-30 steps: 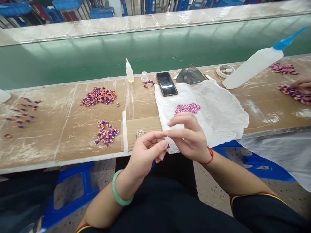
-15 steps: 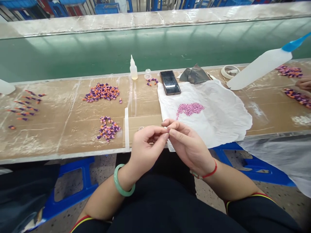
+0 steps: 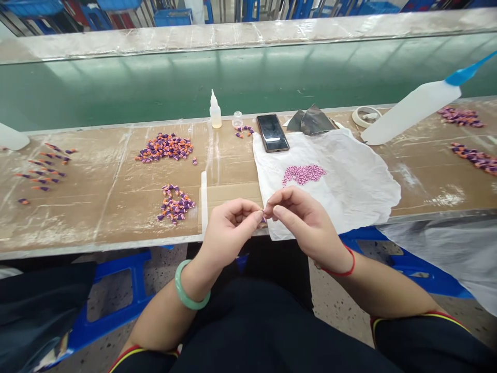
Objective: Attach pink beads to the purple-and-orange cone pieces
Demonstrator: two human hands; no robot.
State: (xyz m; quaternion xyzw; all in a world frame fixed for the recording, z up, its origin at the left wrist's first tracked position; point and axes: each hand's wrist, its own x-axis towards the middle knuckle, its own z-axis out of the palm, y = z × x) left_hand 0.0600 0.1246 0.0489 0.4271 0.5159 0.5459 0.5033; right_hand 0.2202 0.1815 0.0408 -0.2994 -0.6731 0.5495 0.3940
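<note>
My left hand (image 3: 229,230) and my right hand (image 3: 301,220) meet fingertip to fingertip at the near edge of the brown worktable (image 3: 97,207). Both are pinched closed on one tiny purple piece (image 3: 264,217) between them. Just beyond my right hand lies a white sheet (image 3: 349,176) with a small heap of pink beads (image 3: 303,174) on it. A cluster of purple and orange pieces (image 3: 175,203) lies left of my left hand.
A larger purple and orange pile (image 3: 165,147) sits further back. A small glue bottle (image 3: 215,111), a clear cap (image 3: 237,119) and a black phone (image 3: 272,133) stand behind. A big white squeeze bottle (image 3: 411,111), a tape roll (image 3: 365,116) and more pieces (image 3: 473,155) lie right.
My hands have come together, from slightly apart to pinching the small piece jointly. The other person's hand at the far right has gone out of view.
</note>
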